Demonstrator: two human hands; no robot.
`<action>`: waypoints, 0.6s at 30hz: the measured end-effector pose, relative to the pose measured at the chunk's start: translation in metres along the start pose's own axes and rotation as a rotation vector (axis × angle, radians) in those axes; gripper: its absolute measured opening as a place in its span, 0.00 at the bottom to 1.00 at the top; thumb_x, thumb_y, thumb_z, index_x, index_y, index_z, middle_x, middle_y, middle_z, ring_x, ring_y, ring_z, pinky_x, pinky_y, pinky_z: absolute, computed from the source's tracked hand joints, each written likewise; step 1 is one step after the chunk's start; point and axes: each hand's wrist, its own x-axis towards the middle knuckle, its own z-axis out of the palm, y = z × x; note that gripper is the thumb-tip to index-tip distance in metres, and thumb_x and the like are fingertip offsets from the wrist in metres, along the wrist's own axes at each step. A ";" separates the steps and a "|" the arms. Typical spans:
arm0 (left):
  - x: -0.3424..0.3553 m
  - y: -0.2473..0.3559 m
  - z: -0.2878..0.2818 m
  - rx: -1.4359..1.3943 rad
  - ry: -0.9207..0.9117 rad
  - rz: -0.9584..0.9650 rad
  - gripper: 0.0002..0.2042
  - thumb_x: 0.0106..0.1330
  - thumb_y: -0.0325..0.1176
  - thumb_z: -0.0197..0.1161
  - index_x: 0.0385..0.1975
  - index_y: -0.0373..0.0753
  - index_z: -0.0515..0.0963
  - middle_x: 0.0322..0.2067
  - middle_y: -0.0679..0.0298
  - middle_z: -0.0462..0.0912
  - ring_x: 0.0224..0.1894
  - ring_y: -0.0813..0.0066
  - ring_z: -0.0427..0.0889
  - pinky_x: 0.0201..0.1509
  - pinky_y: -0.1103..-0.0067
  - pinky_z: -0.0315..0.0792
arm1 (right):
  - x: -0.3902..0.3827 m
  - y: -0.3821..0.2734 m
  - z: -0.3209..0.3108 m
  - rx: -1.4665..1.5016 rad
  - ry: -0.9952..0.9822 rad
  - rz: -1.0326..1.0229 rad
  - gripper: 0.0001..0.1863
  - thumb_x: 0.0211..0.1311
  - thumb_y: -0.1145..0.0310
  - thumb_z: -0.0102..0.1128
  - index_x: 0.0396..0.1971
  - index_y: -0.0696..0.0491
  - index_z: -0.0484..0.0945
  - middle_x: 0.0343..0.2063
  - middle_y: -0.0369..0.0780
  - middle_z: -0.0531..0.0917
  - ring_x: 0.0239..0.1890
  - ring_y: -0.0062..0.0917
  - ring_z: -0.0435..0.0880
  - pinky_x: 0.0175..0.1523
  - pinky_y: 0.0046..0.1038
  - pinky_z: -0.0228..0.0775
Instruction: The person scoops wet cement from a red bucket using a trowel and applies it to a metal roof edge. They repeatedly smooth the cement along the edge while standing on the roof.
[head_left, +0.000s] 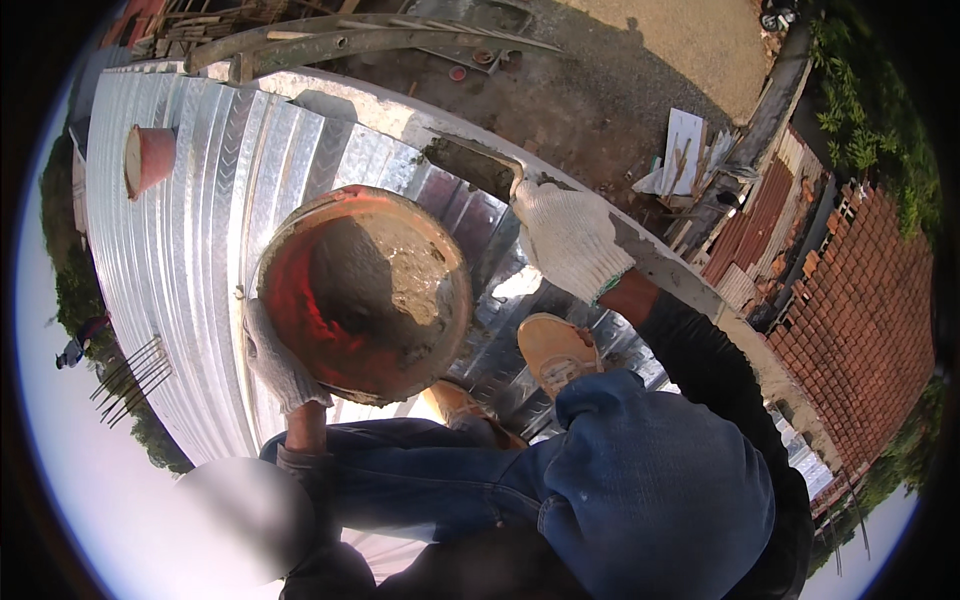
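Observation:
A round, mortar-smeared red bucket (290,270) tilts in front of my legs, its open mouth toward me. Wet grey mortar (415,275) lies inside, partly in shadow. My left hand (272,358), in a whitish knit glove, is closed on the bucket's near left rim. To the right of the bucket, my right hand (575,238), gloved alike, grips the handle of a trowel (468,165). The mortar-covered blade points left, over or against the concrete edge (390,122); I cannot tell whether it touches.
Ribbed shiny metal decking (205,270) lies under my shoes (556,352). A small orange bucket (152,162) stands at the far left, above bare rebar ends (132,380). Beyond the concrete edge is a drop to dirt ground (590,110). A tiled roof (845,330) lies right.

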 end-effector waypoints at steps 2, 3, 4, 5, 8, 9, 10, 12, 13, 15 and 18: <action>0.004 -0.009 -0.012 0.055 0.001 0.028 0.21 0.89 0.46 0.61 0.63 0.32 0.85 0.56 0.59 0.90 0.55 0.71 0.87 0.63 0.71 0.81 | 0.000 -0.013 0.006 -0.074 -0.106 0.014 0.17 0.60 0.70 0.74 0.46 0.57 0.80 0.35 0.47 0.90 0.35 0.42 0.96 0.34 0.41 0.86; 0.007 -0.013 -0.018 0.082 -0.001 0.041 0.21 0.89 0.46 0.61 0.63 0.32 0.85 0.56 0.59 0.90 0.55 0.71 0.87 0.63 0.71 0.81 | -0.004 -0.018 0.009 -0.047 -0.127 0.023 0.17 0.60 0.71 0.74 0.46 0.57 0.80 0.35 0.47 0.90 0.35 0.42 0.96 0.35 0.41 0.87; 0.006 -0.013 -0.016 0.081 0.002 0.039 0.21 0.89 0.45 0.61 0.63 0.31 0.85 0.56 0.59 0.90 0.54 0.71 0.87 0.63 0.71 0.81 | -0.012 -0.020 0.011 -0.027 -0.151 0.036 0.17 0.60 0.71 0.75 0.46 0.57 0.80 0.35 0.47 0.90 0.36 0.42 0.96 0.35 0.41 0.87; 0.006 -0.012 -0.014 0.080 0.004 0.037 0.21 0.89 0.45 0.61 0.63 0.31 0.85 0.56 0.59 0.90 0.54 0.71 0.86 0.62 0.71 0.81 | -0.019 -0.020 0.012 -0.007 -0.174 0.050 0.17 0.59 0.72 0.75 0.46 0.57 0.80 0.35 0.47 0.90 0.36 0.42 0.96 0.36 0.41 0.87; 0.004 -0.008 -0.010 0.078 0.007 0.012 0.21 0.89 0.44 0.62 0.63 0.30 0.85 0.56 0.59 0.90 0.54 0.73 0.86 0.62 0.71 0.81 | -0.038 -0.016 0.007 0.051 -0.152 0.080 0.15 0.62 0.72 0.72 0.46 0.56 0.80 0.36 0.48 0.90 0.36 0.46 0.95 0.38 0.45 0.87; 0.003 -0.008 -0.010 0.078 0.007 0.001 0.21 0.88 0.43 0.62 0.63 0.30 0.85 0.56 0.59 0.90 0.54 0.73 0.86 0.62 0.72 0.80 | -0.045 -0.015 0.004 0.067 -0.153 0.101 0.14 0.62 0.72 0.71 0.46 0.56 0.79 0.37 0.49 0.90 0.36 0.47 0.95 0.38 0.45 0.87; 0.004 -0.007 -0.009 0.064 0.007 0.017 0.20 0.88 0.43 0.62 0.63 0.30 0.85 0.55 0.59 0.90 0.54 0.73 0.86 0.62 0.72 0.81 | -0.052 -0.011 -0.001 0.062 -0.178 0.092 0.15 0.63 0.71 0.71 0.46 0.56 0.78 0.36 0.49 0.89 0.36 0.48 0.94 0.38 0.46 0.85; 0.004 -0.009 -0.008 0.033 0.012 0.038 0.20 0.88 0.42 0.63 0.62 0.29 0.85 0.55 0.59 0.90 0.53 0.73 0.86 0.61 0.72 0.81 | -0.066 -0.002 -0.011 0.047 -0.238 0.072 0.15 0.64 0.68 0.71 0.47 0.55 0.76 0.35 0.50 0.87 0.34 0.50 0.91 0.39 0.48 0.83; 0.003 -0.008 -0.005 0.037 0.007 0.043 0.20 0.88 0.42 0.63 0.62 0.29 0.85 0.54 0.59 0.90 0.53 0.73 0.86 0.61 0.72 0.81 | -0.075 0.000 -0.018 0.045 -0.244 0.074 0.14 0.65 0.68 0.70 0.47 0.55 0.78 0.36 0.49 0.88 0.35 0.49 0.92 0.39 0.47 0.84; 0.001 -0.007 -0.003 0.041 0.001 0.044 0.20 0.88 0.42 0.62 0.62 0.29 0.85 0.53 0.60 0.90 0.52 0.73 0.87 0.61 0.73 0.81 | -0.089 0.000 -0.036 0.033 -0.265 0.077 0.13 0.66 0.67 0.69 0.46 0.55 0.80 0.37 0.49 0.89 0.36 0.47 0.93 0.40 0.44 0.86; 0.004 -0.018 -0.015 0.112 -0.051 0.161 0.19 0.89 0.41 0.62 0.61 0.29 0.85 0.53 0.60 0.91 0.52 0.74 0.87 0.60 0.73 0.81 | -0.102 -0.002 -0.052 0.022 -0.186 0.042 0.11 0.68 0.67 0.68 0.46 0.54 0.81 0.37 0.48 0.89 0.34 0.46 0.93 0.38 0.44 0.85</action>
